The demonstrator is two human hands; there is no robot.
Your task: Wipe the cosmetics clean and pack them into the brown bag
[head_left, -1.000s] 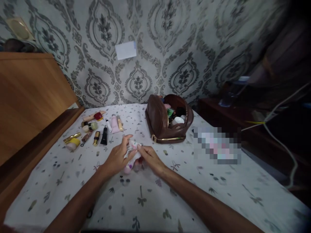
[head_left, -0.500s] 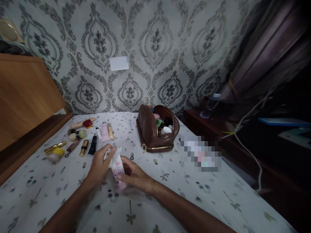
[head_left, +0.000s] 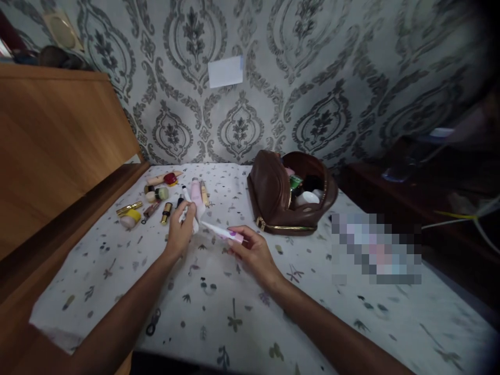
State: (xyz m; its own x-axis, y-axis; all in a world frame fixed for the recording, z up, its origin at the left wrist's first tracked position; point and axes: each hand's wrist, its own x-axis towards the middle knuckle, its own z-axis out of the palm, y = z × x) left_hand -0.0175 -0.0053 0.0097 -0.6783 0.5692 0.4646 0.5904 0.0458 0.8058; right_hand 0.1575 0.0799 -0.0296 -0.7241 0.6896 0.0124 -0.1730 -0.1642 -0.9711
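Observation:
My right hand [head_left: 253, 253] pinches the end of a white and pink tube [head_left: 223, 232], which lies nearly level and points left. Its thin end is close to my left hand [head_left: 183, 227], whose fingers are closed on a white item [head_left: 194, 225], perhaps a wipe; its shape is partly hidden. Just beyond my left hand, a pink tube [head_left: 196, 192] and a slim beige tube [head_left: 204, 193] lie on the patterned cloth [head_left: 211, 312]. A black tube [head_left: 180, 201] is partly covered by my left fingers.
An open brown bag [head_left: 269, 185] holding cosmetics stands right of centre. Several cosmetics, among them a gold-and-black lipstick [head_left: 166, 213] and a yellow-lidded jar [head_left: 130, 219], lie at left. A wooden panel [head_left: 58, 146] borders the left; a blurred-out item [head_left: 377, 249] lies right.
The view has swung right to left across the scene, so things appear further right. My hands have drawn apart, and the tube has tipped from steep to nearly level in my right hand.

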